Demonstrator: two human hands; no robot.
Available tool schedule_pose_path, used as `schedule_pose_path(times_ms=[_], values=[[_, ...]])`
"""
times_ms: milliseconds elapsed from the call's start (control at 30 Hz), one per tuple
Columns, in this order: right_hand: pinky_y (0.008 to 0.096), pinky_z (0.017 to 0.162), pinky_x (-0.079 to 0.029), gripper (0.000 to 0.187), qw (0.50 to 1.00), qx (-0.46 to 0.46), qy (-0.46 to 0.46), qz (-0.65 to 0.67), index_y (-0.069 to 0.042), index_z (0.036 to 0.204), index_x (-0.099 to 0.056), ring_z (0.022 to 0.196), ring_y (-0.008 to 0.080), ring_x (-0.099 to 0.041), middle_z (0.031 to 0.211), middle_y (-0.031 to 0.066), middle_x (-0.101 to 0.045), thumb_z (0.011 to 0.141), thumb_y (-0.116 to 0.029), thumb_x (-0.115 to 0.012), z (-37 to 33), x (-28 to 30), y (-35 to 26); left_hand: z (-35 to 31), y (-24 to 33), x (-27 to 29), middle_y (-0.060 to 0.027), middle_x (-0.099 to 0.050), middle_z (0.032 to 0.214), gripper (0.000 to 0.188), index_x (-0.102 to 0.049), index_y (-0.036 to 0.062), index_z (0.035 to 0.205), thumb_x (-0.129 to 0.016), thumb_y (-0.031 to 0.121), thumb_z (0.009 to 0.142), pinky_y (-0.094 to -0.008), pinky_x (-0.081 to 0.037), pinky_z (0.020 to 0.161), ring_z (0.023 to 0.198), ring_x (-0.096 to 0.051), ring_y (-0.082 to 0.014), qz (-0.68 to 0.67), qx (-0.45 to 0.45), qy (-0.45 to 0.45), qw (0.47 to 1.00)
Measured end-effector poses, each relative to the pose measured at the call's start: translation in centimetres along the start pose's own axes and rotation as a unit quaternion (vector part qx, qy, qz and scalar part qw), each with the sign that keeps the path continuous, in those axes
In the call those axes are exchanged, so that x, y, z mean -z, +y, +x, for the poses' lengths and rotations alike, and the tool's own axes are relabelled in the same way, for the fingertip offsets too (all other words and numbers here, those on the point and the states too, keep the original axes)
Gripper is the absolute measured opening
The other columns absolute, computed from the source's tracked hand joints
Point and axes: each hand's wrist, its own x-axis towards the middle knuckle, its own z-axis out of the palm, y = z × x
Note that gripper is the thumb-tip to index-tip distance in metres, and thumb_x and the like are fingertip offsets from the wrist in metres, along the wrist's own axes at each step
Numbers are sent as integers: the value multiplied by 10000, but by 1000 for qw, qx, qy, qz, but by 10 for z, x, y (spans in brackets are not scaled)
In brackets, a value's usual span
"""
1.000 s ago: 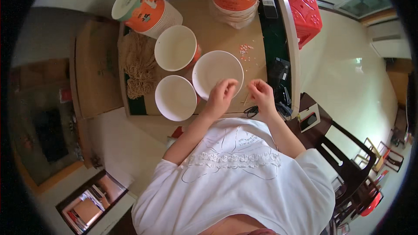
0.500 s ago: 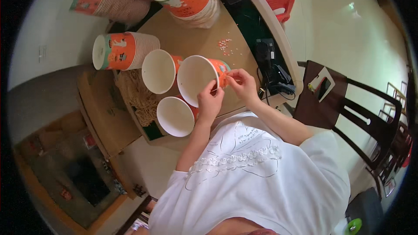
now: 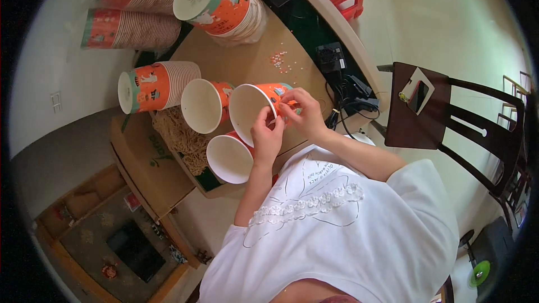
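Lettering [image 3: 324, 169] shows — on white shirt [image 3: 359, 230], cardboard box [image 3: 147, 160], orange cup stack [image 3: 229, 8].

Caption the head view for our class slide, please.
Left hand at the rim of a paper tub, right hand by its side, small bits scattered beyond.

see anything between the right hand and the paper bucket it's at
Nothing visible: the right hand is at the orange side of the paper bucket, with the left hand beside it at the rim.

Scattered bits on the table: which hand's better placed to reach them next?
Likely the right hand: it's nearer the bits, beside the orange cup's outer wall; the left hand is farther off, at that cup's rim.
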Motion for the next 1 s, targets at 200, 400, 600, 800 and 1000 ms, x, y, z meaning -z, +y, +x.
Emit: schedule_pose_path(times_ms=[200, 400, 600, 800, 1000], values=[[258, 713, -515, 89, 999, -20, -16, -28, -10, 892, -611, 867, 152, -594, 960, 74, -586, 808, -11, -640, 2, 3, 2, 7, -6, -5, -103, -660, 896, 206, -576, -30, 1053, -533, 32, 862, -299, -534, 701, 822, -658, -162, 16, -67, -19, 997], [252, 702, -508, 100, 995, -71, -36, -60, -12, 908, -616, 859, 142, -597, 956, 65, -595, 813, -22, -643, 5, 5, 3, 13, -9, 0, -184, -631, 827, 170, -605, 21, 994, -499, 109, 893, -396, -481, 633, 753, -653, -289, 168, -107, -5, 980], [276, 627, -497, 118, 993, -106, -57, -11, -11, 937, -601, 730, 160, -594, 872, 101, -602, 833, -56, -634, 2, 8, 19, 25, -23, -2, -178, -631, 780, 98, -588, 16, 889, -513, 78, 883, -394, -501, 613, 699, -646, -313, 207, -165, 23, 964], [292, 588, -461, 189, 972, -85, -170, -139, -42, 1009, -508, 665, 175, -567, 776, 94, -569, 836, 20, -555, -15, 21, -32, 32, -52, 2, -125, -652, 758, 100, -492, 31, 937, -466, 127, 940, -330, -556, 569, 664, -668, -203, -128, 4, 39, 991], [400, 620, -494, 122, 784, 101, -450, -415, -58, 924, -523, 734, 330, -615, 801, 150, -596, 804, -81, -525, -10, 5, -87, 34, -36, 4, -166, -631, 752, 143, -427, 80, 1011, -409, 215, 965, -267, -497, 462, 537, -607, -194, -391, 230, -26, 891]])
